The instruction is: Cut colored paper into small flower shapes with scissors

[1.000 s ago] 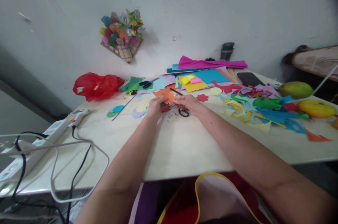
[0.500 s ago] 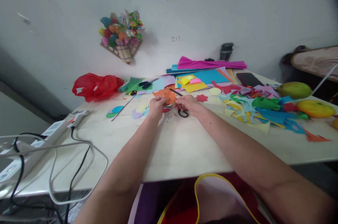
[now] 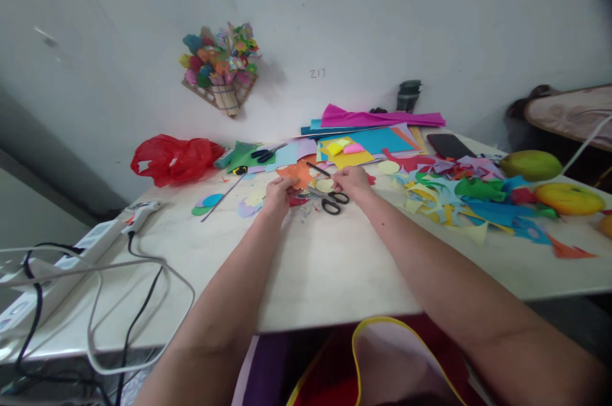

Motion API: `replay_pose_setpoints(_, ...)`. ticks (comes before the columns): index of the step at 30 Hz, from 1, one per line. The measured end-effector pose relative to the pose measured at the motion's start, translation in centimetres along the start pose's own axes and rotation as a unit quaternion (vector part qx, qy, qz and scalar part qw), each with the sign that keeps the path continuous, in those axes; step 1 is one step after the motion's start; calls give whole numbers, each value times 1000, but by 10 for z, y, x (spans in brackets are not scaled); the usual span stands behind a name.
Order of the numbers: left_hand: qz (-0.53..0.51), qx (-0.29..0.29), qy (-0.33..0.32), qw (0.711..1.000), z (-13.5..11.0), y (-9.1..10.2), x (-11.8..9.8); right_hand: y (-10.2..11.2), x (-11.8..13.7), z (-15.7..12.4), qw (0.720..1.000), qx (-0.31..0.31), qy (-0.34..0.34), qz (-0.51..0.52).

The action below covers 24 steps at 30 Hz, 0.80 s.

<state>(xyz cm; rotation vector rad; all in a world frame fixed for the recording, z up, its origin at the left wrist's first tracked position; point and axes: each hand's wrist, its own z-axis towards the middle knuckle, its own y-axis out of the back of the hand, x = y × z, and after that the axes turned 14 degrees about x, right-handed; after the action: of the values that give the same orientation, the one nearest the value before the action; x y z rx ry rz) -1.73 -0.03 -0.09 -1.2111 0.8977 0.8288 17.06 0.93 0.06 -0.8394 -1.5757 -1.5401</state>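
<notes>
My left hand [image 3: 280,193] is closed in a pinch at the edge of an orange paper cutout [image 3: 302,179], which looks flower-shaped. Orange paper behind it makes its outline hard to follow. To the right, my right hand [image 3: 351,180] has its fingertips pressed together; whatever they hold, if anything, is too small to make out. A thin dark stick [image 3: 318,169], perhaps a pencil, lies just left of those fingers. Between the hands rest black-handled scissors [image 3: 331,205] beside a pale yellow paper circle [image 3: 324,185]. Tiny clear bits [image 3: 306,211] are scattered below.
Colored paper scraps [image 3: 444,195], a phone [image 3: 450,145] and mangoes [image 3: 530,165] occupy the right side. Paper sheets [image 3: 377,138] are stacked at the back. On the left are a red plastic bag [image 3: 174,159], a second pair of scissors [image 3: 262,155] and a power strip [image 3: 71,256] with cables.
My right hand has moved right, away from my left hand, uncovering the scissors and the pale yellow circle. My left hand has shifted slightly left with the orange cutout.
</notes>
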Motion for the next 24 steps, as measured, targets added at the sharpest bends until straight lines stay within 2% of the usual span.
replay_pose_setpoints(1, 0, 3, 6, 1000, 0, 0, 0, 1, -2, 2, 1000, -11, -23, -2)
replay_pose_setpoints(3, 1, 11, 17, 1000, 0, 1, 0, 0, -3, 4, 999, -27, -20, 9)
replay_pose_setpoints(6, 10, 34, 28, 999, -1, 1, 0, -2, 5, -3, 998, -11, 37, 59)
replay_pose_setpoints(11, 70, 85, 76, 991, -2, 1, 3, -5, 20, -20, 974, 137, 58, 169)
replay_pose_setpoints(15, 118, 111, 91, 983, -4, -1, 3, -7, 15, -19, 962, 196, 77, 174)
replay_pose_setpoints(19, 120, 130, 88, 980, -6, -4, 2, -10, 10, -15, 964, 192, 81, 166)
replay_pose_setpoints(24, 104, 115, 97, 983, -4, -3, 4, -14, 15, -17, 967, 151, 60, 196)
